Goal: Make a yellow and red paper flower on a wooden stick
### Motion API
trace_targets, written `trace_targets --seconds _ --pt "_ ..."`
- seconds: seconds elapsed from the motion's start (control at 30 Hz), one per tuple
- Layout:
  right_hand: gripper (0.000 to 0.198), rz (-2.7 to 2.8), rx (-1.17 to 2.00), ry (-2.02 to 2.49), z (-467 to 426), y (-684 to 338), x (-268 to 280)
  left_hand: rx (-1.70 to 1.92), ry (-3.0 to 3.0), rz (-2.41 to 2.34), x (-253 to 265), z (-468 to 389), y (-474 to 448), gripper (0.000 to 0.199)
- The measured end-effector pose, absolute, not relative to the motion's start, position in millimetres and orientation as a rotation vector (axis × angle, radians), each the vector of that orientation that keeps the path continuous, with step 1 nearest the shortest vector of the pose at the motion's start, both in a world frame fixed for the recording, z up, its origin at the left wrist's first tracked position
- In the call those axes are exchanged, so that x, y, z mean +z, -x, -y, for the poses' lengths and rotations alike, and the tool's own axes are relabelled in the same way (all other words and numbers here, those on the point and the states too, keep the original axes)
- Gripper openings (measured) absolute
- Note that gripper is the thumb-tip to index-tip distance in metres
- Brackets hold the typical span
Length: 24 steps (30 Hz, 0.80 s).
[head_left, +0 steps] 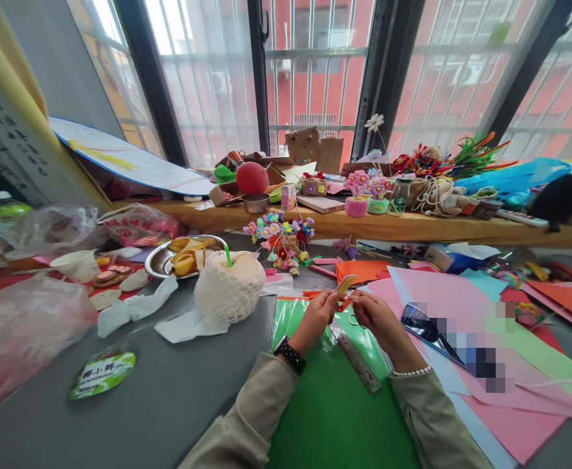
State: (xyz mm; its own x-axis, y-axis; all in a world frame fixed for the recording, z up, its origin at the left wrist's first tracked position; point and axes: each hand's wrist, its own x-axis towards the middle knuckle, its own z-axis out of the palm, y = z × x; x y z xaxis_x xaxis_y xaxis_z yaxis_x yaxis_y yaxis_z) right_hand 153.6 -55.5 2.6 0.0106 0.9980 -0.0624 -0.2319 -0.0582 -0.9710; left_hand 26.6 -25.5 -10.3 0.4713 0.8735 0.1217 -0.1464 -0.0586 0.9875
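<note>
– Paper (pixel 346 283), where is it in head view?
– Above green folder (pixel 335 417). Left hand (pixel 318 317) pinches it; right hand (pixel 378 317) is just beside, its grip I cannot tell.
– How to work well?
– Light pinch, I think, avoids creases.
</note>
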Motion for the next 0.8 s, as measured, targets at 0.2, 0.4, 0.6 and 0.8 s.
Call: trace_targets --seconds 0.2,0.4,0.6,0.8 --pt "0.015 1.095 1.418 1.070 57.9 -154.1 2.8 0.915 -1.191 -0.607 -6.7 26.4 -25.4 0.029" --pt "0.018 1.189 1.482 1.111 60.4 -154.7 5.2 0.863 -1.188 -0.592 -8.4 25.7 -24.1 0.033" --pt "0.019 1.255 1.596 1.035 61.6 -161.8 5.3 0.810 -1.201 -0.574 -3.9 28.6 -20.7 0.035" --pt "0.016 1.089 1.737 0.927 57.6 -166.8 -6.7 0.713 -1.238 -0.456 1.3 32.2 -15.2 0.032"
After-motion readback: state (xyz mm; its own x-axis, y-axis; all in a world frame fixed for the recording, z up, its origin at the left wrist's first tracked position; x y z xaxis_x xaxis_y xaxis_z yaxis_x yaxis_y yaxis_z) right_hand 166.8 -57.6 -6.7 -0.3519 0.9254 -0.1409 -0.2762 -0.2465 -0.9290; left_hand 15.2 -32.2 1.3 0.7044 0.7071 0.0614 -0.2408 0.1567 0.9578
